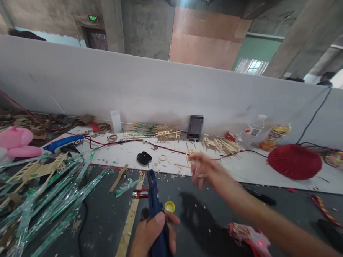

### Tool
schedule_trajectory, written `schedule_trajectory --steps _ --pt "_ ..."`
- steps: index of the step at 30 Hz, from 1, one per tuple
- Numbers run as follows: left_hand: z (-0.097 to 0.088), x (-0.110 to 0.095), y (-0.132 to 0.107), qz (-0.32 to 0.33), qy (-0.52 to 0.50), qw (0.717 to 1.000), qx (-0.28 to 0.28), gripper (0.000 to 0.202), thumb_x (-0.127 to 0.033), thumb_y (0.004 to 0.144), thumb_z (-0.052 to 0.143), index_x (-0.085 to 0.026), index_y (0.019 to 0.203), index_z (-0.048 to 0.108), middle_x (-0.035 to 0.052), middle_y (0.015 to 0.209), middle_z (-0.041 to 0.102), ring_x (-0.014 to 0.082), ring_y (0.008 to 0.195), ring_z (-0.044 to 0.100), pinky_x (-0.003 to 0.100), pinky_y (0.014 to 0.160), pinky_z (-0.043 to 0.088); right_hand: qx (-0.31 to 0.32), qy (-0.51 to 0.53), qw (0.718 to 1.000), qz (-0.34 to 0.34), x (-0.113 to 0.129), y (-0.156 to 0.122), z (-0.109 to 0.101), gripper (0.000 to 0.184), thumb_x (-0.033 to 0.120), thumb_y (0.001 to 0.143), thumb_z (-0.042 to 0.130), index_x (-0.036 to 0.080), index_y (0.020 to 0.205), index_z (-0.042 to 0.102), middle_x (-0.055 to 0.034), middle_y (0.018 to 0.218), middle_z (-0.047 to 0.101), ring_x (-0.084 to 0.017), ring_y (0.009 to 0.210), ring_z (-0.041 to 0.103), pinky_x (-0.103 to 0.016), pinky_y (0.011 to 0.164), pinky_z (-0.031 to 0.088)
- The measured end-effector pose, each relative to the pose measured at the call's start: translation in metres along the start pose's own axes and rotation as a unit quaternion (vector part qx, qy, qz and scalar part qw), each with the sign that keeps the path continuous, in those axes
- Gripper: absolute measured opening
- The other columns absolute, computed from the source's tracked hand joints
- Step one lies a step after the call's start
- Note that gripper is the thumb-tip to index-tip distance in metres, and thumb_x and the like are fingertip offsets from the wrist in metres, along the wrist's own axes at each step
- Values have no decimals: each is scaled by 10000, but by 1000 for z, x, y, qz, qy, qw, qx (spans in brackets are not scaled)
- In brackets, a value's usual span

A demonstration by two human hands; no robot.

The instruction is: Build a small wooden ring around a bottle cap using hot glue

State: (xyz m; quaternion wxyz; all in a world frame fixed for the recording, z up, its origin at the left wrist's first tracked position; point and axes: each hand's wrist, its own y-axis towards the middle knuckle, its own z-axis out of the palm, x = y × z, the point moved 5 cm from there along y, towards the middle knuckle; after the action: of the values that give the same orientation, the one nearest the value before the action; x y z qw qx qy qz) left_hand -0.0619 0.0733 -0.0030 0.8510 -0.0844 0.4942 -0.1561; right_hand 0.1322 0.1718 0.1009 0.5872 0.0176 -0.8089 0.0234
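My left hand (157, 231) is closed around a dark blue hand tool (157, 216) with a long narrow end pointing away from me; its exact kind does not show. Stretched forward over the front edge of the white board (165, 143), my right hand (205, 169) is blurred by motion. Its fingertips are close to a small frame of thin wooden sticks (190, 155); I cannot tell whether they touch it. A yellow bottle cap (169, 206) and a red battery (141, 193) lie beside the tool. Below my right forearm rests a pink glue gun (252, 238) with a lit red light.
Wrapped stick bundles (61, 199) and a blue glue gun (63, 142) lie left. A black case (144, 158), more stick pieces (221, 143) and a phone-like device (195, 127) are on the board. Bottles (275, 136) and a red knitted item (294, 162) stand right, before a white partition (150, 89).
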Motion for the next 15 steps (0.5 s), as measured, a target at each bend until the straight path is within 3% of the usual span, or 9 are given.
schedule_trajectory --steps 1,2,3,4,6,8,11,13,15 --pt "4 -2 -3 17 6 1000 6 837 -936 632 796 -129 851 801 39 545 670 156 502 532 254 505 422 51 7 999 -14 -3 -38 10 461 527 926 795 231 1279 793 -110 1060 822 -306 891 815 -421 752 677" --pt "8 -3 -6 34 13 999 12 837 -939 623 799 -138 864 789 36 575 679 151 506 526 254 504 425 133 15 990 -39 -6 -72 24 636 551 886 834 288 1454 722 -125 1266 808 -352 1139 791 -469 930 660" --pt "12 -4 -11 51 21 998 17 830 -935 625 805 -149 892 780 32 617 692 147 512 527 254 504 431 183 30 981 -65 -7 -101 36 814 545 776 924 319 1520 682 -121 1292 812 -381 1175 782 -500 987 640" --pt "17 -4 -16 67 31 997 21 814 -920 638 813 -162 933 772 25 665 702 148 526 539 255 511 442 236 50 969 -49 -13 -124 49 867 484 801 926 351 1596 607 -102 1352 795 -377 1207 773 -518 1066 601" --pt "25 -4 -26 96 58 993 25 751 -852 678 850 -187 1014 760 19 763 714 167 605 604 263 570 494 249 121 959 -59 -19 -150 63 905 413 793 899 324 1631 570 -87 1394 782 -389 1270 746 -525 1115 570" --pt "33 -3 -37 121 94 988 28 690 -760 706 902 -195 1072 753 41 864 741 219 771 694 290 713 565 213 139 966 -54 -32 -159 68 880 262 767 834 282 1613 593 -81 1478 734 -389 1390 668 -526 1196 501" --pt "44 -3 -48 151 154 976 28 755 -690 730 927 -201 1265 713 113 1131 776 299 1042 732 344 923 583 96 102 990 -3 -65 -164 55 840 128 723 674 261 1552 650 -80 1582 655 -367 1510 553 -518 1261 420" --pt "48 -7 -52 173 192 966 22 734 -710 843 821 -219 1365 663 133 1265 744 315 1131 706 365 976 562 25 76 996 34 -85 -172 38 777 149 741 660 267 1508 683 -85 1588 644 -360 1499 551 -515 1271 396" --pt "51 -12 -54 191 228 955 13 543 -693 993 639 -229 1270 695 111 1202 738 296 1094 682 353 950 539 -23 54 997 55 -93 -181 21 591 269 816 718 266 1407 745 -101 1453 723 -375 1368 629 -518 1220 444"
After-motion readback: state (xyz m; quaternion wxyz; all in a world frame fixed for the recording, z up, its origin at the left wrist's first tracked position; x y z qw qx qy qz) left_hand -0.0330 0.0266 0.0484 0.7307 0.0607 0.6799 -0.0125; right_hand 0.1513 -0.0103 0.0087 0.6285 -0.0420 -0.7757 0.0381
